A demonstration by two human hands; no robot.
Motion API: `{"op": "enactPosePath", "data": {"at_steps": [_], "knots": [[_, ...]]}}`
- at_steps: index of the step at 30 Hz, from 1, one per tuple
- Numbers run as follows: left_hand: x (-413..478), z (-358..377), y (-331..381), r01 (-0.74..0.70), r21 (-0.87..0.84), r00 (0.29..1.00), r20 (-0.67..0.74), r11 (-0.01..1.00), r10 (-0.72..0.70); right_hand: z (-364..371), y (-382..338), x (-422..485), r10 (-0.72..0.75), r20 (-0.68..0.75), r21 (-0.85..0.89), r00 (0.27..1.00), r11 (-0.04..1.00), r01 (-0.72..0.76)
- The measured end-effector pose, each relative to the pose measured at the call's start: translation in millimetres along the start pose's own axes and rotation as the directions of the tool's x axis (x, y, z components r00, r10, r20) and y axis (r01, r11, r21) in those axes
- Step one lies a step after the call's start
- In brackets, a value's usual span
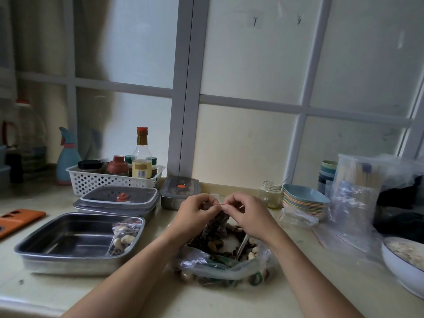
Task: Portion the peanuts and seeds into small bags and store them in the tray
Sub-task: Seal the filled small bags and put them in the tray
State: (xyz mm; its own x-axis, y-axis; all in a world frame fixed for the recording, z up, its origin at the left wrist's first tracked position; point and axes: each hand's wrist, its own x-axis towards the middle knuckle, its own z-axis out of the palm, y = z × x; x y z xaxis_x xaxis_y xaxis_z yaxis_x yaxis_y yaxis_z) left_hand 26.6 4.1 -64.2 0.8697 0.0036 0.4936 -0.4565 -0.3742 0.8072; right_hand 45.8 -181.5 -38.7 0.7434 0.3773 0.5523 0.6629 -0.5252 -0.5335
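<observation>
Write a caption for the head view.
Left hand and right hand pinch a small bag; a filled bag lies in the tray.

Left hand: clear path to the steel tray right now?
Likely yes: only bare counter lies between the left hand and the steel tray. But it and the right hand are pinching the small bag.

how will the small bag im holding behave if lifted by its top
The small bag looks like thin plastic, so it will probably sag floppily under its contents. The left hand and right hand pinch only its top, so it may swing.
</observation>
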Motion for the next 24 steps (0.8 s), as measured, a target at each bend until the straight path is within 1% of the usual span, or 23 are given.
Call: {"op": "enactPosePath", "data": {"at_steps": [6,9,12,14,16,20,24], "knots": [[0.9,0.8,-2.4,0.042,-0.001,0.999,-0.024,0.999,-0.042,-1.0,2.7,0.9,0.081,-0.017,0.113,0.997,0.990,-0.079],[0.6,1.4,-3.9,0.066,-0.029,0.998,0.014,0.997,-0.066,-0.5,5.5,0.9,0.066,-0.002,0.065,0.998,0.996,-0.066],[-1.4,2.4,-2.4,0.052,-0.077,0.996,0.081,0.996,-0.046,0.1,5.7,0.8,0.040,0.014,0.016,0.999,0.999,-0.040],[-1.5,2.5,-1.4,0.027,-0.051,0.997,0.069,0.998,-0.023,-0.4,5.1,0.9,0.022,0.020,0.002,1.000,1.000,-0.022],[-0.5,1.4,-1.5,0.021,-0.043,0.999,0.044,0.999,-0.019,-0.7,4.0,0.7,0.026,0.012,0.025,1.000,0.999,-0.026],[-0.2,-0.6,-1.1,0.060,-0.137,0.998,0.041,0.989,-0.054,-0.1,3.1,0.7,0.066,-0.006,0.108,0.998,0.992,-0.065],[-0.6,-1.0,0.4,0.075,-0.190,0.997,0.035,0.979,-0.070,-2.3,5.2,1.2,0.082,0.011,0.085,0.997,0.993,-0.083]]}}
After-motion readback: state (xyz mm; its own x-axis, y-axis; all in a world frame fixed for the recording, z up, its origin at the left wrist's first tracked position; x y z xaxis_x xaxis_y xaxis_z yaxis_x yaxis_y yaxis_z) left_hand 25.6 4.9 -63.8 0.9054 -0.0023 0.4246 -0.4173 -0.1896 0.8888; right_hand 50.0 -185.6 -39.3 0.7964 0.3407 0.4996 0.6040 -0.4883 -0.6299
